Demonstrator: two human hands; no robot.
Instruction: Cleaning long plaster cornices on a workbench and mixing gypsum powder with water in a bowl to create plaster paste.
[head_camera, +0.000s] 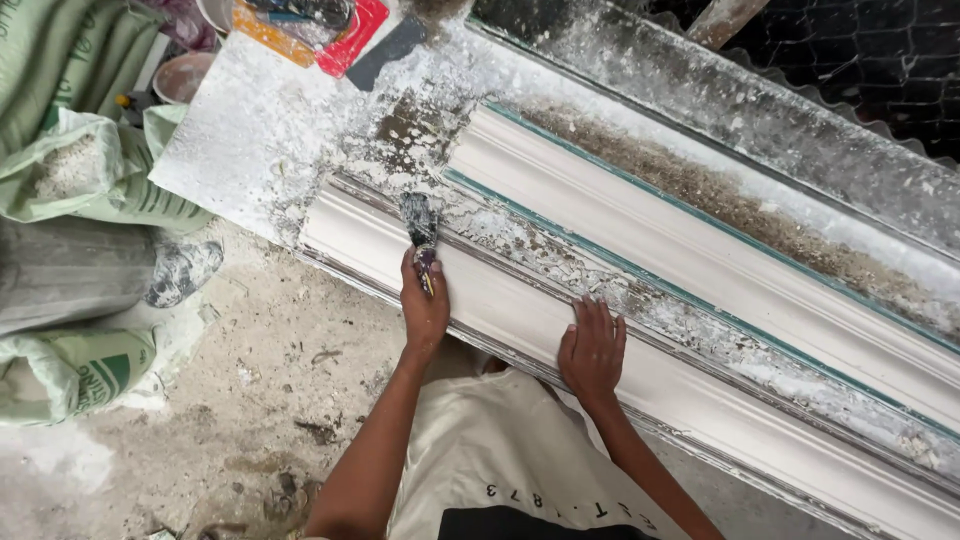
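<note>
At centre frame, the left hand (424, 312) closes its grip on a paintbrush (421, 232), bristles on a white plaster moulding (520, 310) running along the dusty worktop (250, 140). The right hand (592, 350) rests open and flat on the moulding. Pale green sacks (70, 375) lie at left; a red-and-orange flat package (345, 40) sits at top.

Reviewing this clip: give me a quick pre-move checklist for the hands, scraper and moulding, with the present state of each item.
1. Left hand closed on the scraper handle: ok, the grip looks firm.
2. Scraper blade on the bench strip just beyond the near moulding: ok, though actual contact cannot be told.
3. Right hand flat on the near moulding: ok, fingers spread on its white face.
4. Right hand apart from the blade: ok, a clear gap along the piece.
5. Far moulding out of the blade's way: ok, it lies beyond the crusted strip.
6. Blade edge condition: cannot tell, coated in plaster.
</note>
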